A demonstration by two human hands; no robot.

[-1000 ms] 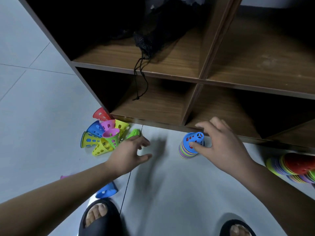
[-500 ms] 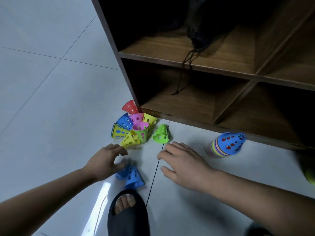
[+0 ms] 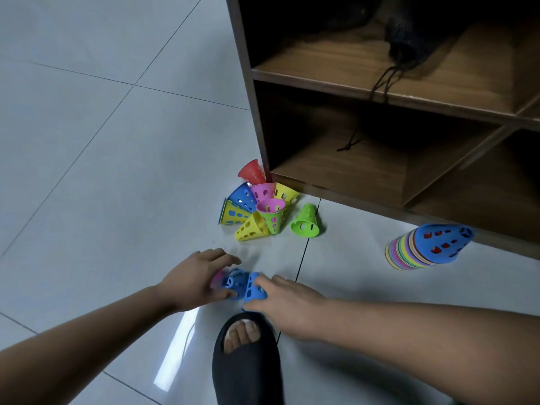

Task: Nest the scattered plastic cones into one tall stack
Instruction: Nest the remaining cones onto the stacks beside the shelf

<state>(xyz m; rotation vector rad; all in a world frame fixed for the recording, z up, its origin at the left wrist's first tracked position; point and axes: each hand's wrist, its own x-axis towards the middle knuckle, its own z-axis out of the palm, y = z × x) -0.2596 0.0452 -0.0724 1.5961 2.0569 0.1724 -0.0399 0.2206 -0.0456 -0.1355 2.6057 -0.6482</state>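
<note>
Low on the floor, my left hand (image 3: 198, 280) grips a blue perforated cone (image 3: 233, 283) with a pink one showing behind it. My right hand (image 3: 287, 299) holds a second blue cone (image 3: 254, 289) lying right beside it. A heap of several scattered cones (image 3: 260, 209), red, blue, pink, yellow and green, lies by the shelf corner. A lone green cone (image 3: 305, 222) stands just right of the heap. The nested stack (image 3: 426, 247), topped by a blue cone, stands tilted on the floor at the right.
A brown wooden shelf unit (image 3: 380, 92) rises behind the cones, with a black drawstring bag (image 3: 403, 45) on its upper shelf. My foot in a black slipper (image 3: 247, 361) stands just below the hands. Grey floor tiles stretch to the left.
The view swung left. My right hand left the stack and came down to the blue cones near my foot; my left hand closed on one of them.
</note>
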